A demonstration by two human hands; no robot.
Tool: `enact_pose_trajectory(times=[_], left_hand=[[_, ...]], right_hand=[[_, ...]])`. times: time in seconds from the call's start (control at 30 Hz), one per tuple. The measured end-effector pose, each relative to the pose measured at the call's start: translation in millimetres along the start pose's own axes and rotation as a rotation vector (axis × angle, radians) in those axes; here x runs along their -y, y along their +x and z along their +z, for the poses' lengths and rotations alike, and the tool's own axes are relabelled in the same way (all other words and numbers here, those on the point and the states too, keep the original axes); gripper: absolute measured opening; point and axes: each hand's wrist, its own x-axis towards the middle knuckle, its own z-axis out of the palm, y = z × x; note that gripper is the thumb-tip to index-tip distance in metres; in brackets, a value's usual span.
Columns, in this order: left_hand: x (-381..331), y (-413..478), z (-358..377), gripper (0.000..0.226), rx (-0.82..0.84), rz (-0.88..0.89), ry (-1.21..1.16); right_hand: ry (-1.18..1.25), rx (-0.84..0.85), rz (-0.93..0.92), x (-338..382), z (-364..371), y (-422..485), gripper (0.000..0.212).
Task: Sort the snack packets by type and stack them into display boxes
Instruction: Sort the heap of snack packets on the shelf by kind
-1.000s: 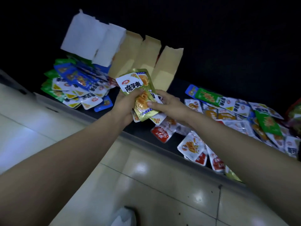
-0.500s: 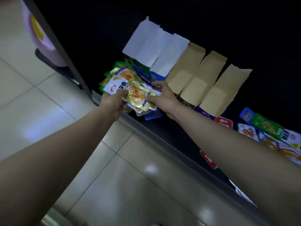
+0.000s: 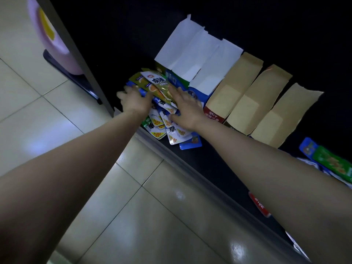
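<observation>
right grip (image 3: 185,109): fingers straight and spread, pressed flat on the gold-green packets (image 3: 156,85). left grip (image 3: 136,101): at the left edge of the same packets, blurred; we cannot tell whether its fingers curl round them. the gold-green packets lie on top of a heap of white-and-blue packets (image 3: 171,130) at the left end of the dark worktop (image 3: 209,164). just behind the heap we list white-flapped boxes (image 3: 194,54); beside them to the right, three brown-flapped boxes (image 3: 247,92). well apart, far right: loose packets (image 3: 331,162). below: tiled floor (image 3: 95,187).
</observation>
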Motion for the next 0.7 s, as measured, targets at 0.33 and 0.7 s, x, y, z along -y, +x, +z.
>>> enact_pose_trajectory(times=[0.33, 0.7], left_hand=[[14.7, -18.1, 0.8, 0.105, -0.135, 0.12, 0.203], [-42.1, -112.1, 41.2, 0.025, -0.041, 0.978, 0.261]], right_hand=[[0.047, -0.092, -0.064, -12.2, -3.0, -24.4, 0.076], [0.206, -0.27, -0.155, -79.3, -43.2, -119.8, 0.035]])
